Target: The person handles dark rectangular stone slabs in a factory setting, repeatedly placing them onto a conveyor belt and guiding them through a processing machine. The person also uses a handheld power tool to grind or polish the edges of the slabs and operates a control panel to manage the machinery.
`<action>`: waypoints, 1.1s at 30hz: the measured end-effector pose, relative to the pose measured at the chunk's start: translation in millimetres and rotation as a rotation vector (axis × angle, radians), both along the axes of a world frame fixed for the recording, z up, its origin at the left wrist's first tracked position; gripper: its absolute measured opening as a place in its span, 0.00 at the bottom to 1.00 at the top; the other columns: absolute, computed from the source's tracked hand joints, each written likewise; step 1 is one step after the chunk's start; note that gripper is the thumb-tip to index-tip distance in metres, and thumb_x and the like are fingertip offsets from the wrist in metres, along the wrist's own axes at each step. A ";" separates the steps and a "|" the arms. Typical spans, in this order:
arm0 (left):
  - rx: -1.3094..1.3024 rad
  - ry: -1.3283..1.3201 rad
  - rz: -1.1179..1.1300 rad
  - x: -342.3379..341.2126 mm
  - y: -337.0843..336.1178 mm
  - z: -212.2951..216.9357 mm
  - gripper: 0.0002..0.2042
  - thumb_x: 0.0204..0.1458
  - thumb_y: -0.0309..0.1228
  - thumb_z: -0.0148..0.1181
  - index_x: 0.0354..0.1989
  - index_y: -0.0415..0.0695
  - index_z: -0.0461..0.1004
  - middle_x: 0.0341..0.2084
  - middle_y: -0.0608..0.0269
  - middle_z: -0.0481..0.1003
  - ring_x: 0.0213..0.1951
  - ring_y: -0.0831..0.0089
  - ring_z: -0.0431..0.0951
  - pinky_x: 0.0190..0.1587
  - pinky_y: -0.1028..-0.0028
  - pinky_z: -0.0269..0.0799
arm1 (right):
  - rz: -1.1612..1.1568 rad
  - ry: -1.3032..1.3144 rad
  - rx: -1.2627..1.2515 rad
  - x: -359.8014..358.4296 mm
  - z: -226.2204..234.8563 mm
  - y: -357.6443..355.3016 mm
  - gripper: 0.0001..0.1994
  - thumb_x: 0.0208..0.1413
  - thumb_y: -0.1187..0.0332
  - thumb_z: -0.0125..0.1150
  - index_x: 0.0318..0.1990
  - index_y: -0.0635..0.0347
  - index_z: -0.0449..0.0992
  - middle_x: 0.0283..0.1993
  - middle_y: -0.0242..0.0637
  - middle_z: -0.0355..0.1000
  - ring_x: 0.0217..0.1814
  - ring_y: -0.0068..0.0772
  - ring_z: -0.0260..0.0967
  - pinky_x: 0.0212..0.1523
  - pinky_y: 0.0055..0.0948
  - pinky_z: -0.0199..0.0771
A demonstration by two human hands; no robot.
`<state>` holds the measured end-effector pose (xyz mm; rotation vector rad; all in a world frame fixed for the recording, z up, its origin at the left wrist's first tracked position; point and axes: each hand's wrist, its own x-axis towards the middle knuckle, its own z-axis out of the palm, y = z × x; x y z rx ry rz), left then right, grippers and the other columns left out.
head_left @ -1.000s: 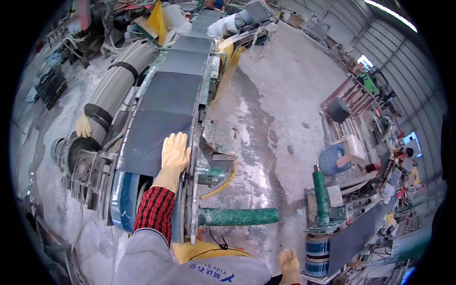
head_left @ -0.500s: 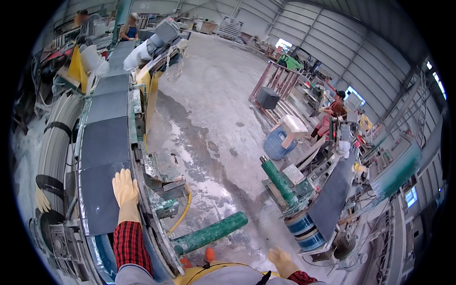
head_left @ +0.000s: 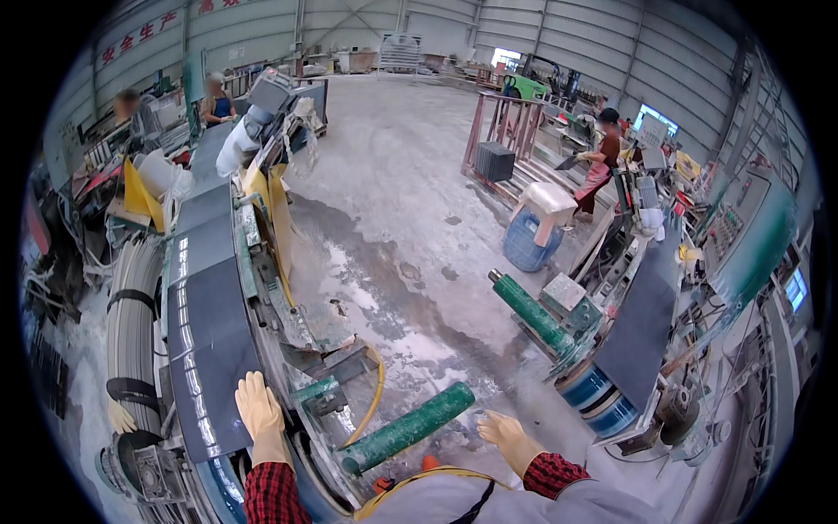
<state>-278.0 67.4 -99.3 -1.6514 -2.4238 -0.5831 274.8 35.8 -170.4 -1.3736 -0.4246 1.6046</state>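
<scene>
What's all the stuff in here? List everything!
slabs: several, dark grey, left
strip bundle: one, grey, far left
loose glove: one, cream, beside bundle
cylinders: two, green, middle and right
hose: one, yellow, centre
barrel: one, blue, right of centre
rack: one, reddish, behind barrel
machine: one, bright green, back
cabinet: one, teal, far right
people: at least two, blue or reddish clothes, further off
left hand: one, cream-gloved, at slab's edge
right hand: one, cream-gloved, above floor

Ribbed walls (head_left: 580, 39) with bright windows (head_left: 655, 120) border a stained grey floor (head_left: 397, 144).
</scene>
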 end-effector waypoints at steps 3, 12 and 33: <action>0.042 0.006 -0.020 -0.3 -1.5 -6.7 0.19 0.62 0.29 0.48 0.62 0.43 0.67 0.63 0.50 0.67 0.65 0.47 0.63 0.69 0.53 0.54 | 0.007 -0.100 -0.153 1.8 -19.3 17.3 0.18 0.63 0.63 0.61 0.56 0.61 0.72 0.44 0.48 0.79 0.36 0.41 0.79 0.35 0.34 0.80; 0.027 0.079 0.060 7.5 -2.8 -5.2 0.20 0.60 0.30 0.50 0.62 0.41 0.67 0.64 0.47 0.66 0.63 0.45 0.63 0.66 0.53 0.55 | 0.106 -0.074 -0.134 45.5 -52.9 -18.1 0.18 0.66 0.62 0.56 0.59 0.61 0.71 0.51 0.50 0.78 0.49 0.44 0.78 0.46 0.37 0.79; -0.049 0.012 0.161 -3.1 8.2 2.5 0.23 0.63 0.38 0.52 0.65 0.46 0.65 0.66 0.51 0.64 0.68 0.47 0.59 0.70 0.51 0.50 | 0.135 -0.139 -0.259 7.9 -37.1 18.4 0.19 0.65 0.62 0.58 0.62 0.53 0.70 0.46 0.43 0.80 0.37 0.34 0.78 0.35 0.31 0.80</action>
